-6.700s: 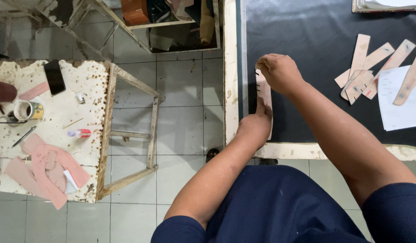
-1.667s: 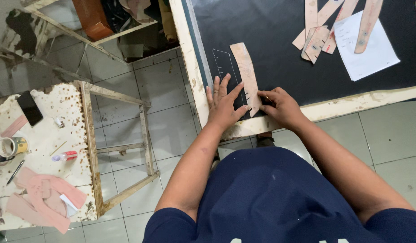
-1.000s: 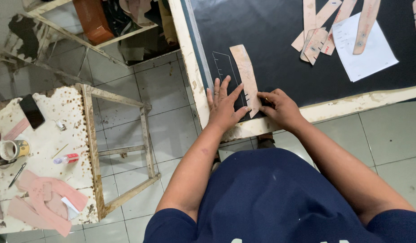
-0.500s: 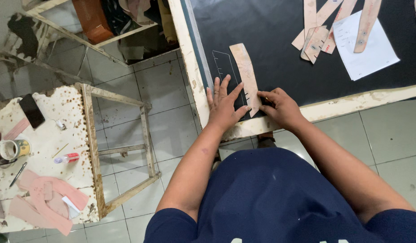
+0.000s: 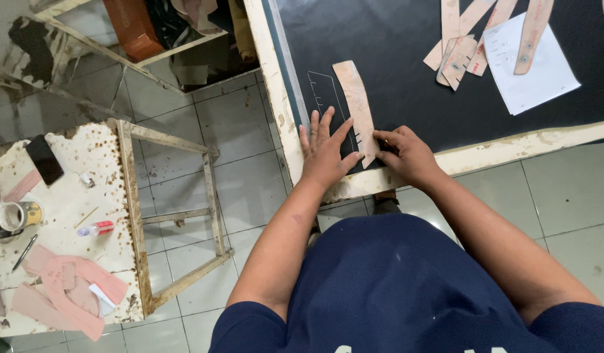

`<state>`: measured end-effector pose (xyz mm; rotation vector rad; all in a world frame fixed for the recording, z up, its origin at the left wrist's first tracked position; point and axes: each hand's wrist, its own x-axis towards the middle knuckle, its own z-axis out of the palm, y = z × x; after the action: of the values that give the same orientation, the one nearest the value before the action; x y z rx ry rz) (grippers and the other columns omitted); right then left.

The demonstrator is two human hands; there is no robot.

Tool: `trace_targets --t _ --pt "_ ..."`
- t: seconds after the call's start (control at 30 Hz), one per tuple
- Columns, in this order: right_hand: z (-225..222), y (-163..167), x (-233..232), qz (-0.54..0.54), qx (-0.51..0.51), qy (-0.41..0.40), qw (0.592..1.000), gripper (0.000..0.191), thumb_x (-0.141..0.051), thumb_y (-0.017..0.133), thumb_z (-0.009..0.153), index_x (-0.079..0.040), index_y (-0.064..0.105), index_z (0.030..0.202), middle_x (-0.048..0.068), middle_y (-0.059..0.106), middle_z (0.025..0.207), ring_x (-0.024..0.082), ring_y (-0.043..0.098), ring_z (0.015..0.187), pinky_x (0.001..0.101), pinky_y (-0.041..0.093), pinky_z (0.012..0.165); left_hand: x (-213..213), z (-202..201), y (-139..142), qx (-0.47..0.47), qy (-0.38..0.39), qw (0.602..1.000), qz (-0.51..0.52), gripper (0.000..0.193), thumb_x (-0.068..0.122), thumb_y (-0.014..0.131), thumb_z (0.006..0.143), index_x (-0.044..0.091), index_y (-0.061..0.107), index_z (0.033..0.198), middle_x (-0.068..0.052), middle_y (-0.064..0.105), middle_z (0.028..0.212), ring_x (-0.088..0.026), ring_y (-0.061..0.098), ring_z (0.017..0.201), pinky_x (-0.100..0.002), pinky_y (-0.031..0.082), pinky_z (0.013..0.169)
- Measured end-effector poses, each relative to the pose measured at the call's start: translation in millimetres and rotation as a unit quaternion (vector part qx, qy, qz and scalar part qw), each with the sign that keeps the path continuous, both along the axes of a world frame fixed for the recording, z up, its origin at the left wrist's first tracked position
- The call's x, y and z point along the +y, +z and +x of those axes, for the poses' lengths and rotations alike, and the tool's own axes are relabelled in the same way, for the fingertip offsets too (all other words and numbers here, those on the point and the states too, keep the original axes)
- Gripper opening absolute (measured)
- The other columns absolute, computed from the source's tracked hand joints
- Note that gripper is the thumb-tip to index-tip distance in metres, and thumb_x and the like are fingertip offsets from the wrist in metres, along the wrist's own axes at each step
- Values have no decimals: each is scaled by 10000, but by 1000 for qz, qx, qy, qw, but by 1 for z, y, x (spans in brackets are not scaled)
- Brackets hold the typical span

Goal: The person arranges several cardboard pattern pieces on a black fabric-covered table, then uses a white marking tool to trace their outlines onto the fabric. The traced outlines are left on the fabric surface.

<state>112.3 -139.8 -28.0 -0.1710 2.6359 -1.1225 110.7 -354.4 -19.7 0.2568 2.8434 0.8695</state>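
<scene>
A long tan cardboard pattern strip [image 5: 355, 104] lies on the black sheet [image 5: 406, 72] covering the work table. My left hand [image 5: 325, 151] rests flat on the sheet with fingers spread, its fingertips pressing the strip's left edge. My right hand [image 5: 406, 153] is closed at the strip's lower end, apparently on a small marking tool that is hidden by the fingers. A white traced outline [image 5: 321, 91] of the same shape shows on the sheet just left of the strip.
More tan strips [image 5: 465, 46] and a white paper [image 5: 531, 65] lie at the table's far right. A worn white side table [image 5: 67, 216] at the left holds a phone [image 5: 43, 159], tape roll [image 5: 12, 216], small bottle [image 5: 98, 228] and pink pieces [image 5: 73, 287]. Tiled floor lies between.
Several seconds ago both hands held the strip at the table edge. Over the last second the hands and strip have stayed almost still.
</scene>
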Motion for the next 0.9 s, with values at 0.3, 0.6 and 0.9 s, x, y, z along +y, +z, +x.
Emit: trace_targets --t 0.3,0.6,0.9 --pt "-13 -8 5 5 68 34 997 366 -204 751 880 -116 723 1234 96 634 1012 264 660 944 375 536 853 23 2 19 6 -133 977 -166 469 167 662 886 116 583 1346 -77 571 1516 -282 617 1245 -469 486 1036" --pt "-65 58 -28 42 149 109 982 253 -260 622 1020 -59 750 1106 153 683 989 340 659 943 435 523 815 70 14 -58 21 -16 996 -87 693 117 527 940 -181 256 1504 -281 692 762 -410 716 626 -492 597 552" --pt "-76 63 -55 98 19 176 979 293 -308 595 999 -56 715 1087 148 738 949 352 707 895 447 547 802 61 12 -55 -68 12 997 35 539 189 452 1002 -37 312 1471 -272 710 860 -468 706 746 -538 589 652"
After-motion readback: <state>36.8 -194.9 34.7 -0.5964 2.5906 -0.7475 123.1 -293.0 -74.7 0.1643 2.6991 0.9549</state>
